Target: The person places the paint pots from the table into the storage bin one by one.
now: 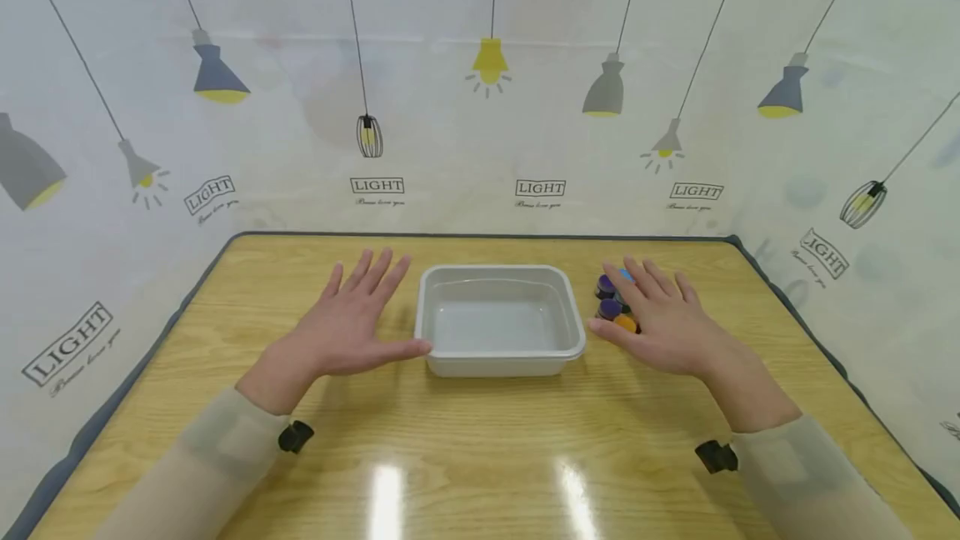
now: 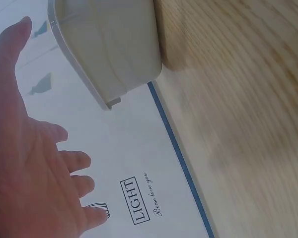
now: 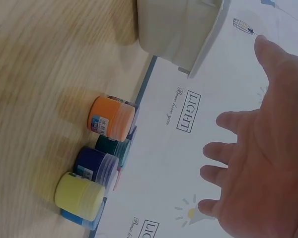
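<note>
A white plastic basin (image 1: 495,365) stands upright on the wooden table between the two hands, and nothing shows inside it. To its left, the left hand (image 1: 351,323) hovers palm down with fingers spread, its thumb tip near the basin's front left corner. The right hand (image 1: 660,319) is likewise spread over the table on the right, holding nothing. Partly hidden below it is a cluster of small paint jars (image 1: 609,308). The right wrist view shows them better: an orange jar (image 3: 109,118), a dark green jar (image 3: 113,148), a dark blue jar (image 3: 95,166) and a yellow jar (image 3: 79,196).
The light wooden table (image 1: 465,457) is edged with a dark blue strip (image 1: 480,234). Behind and beside it rises a white backdrop (image 1: 435,7) printed with hanging lamps. Each sleeve carries a black strap piece (image 1: 296,437) near the wrist.
</note>
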The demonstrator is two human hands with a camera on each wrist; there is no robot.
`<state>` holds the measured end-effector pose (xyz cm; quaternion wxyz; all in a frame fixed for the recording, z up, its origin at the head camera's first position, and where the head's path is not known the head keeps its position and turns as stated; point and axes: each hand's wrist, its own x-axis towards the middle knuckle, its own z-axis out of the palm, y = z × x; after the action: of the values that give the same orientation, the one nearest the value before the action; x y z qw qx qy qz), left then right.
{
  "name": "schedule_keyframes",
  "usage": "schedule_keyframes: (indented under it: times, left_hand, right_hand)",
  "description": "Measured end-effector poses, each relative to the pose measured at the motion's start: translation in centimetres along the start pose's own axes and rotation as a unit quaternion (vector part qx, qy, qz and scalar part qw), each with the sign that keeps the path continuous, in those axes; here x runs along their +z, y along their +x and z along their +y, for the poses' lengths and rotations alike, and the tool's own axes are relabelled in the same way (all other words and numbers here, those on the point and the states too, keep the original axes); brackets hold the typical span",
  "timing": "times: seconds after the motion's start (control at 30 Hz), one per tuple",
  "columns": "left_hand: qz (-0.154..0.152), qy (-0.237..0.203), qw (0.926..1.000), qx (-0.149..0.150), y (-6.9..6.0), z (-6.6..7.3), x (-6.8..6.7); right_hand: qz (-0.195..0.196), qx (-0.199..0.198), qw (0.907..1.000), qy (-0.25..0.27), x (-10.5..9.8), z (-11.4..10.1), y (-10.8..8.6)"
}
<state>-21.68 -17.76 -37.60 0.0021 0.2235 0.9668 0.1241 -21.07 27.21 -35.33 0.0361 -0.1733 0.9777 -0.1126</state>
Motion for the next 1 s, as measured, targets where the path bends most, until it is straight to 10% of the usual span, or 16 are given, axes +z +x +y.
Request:
schedule_keyframes:
  times: [0.47, 1.0]
  left_hand:
    - [-0.056, -0.176, 0.9827, 0.01, 0.8, -0.4, 1.1]
    - [-0.097, -0.194, 0.976, -0.013, 3.2, 0.1, 2.9]
  right_hand:
    - [0.054, -0.01, 0.9984, 0.01, 0.4, 0.8, -0.7]
    - [0.07, 0.003, 0.9972, 0.026, 1.0, 1.9, -1.2]
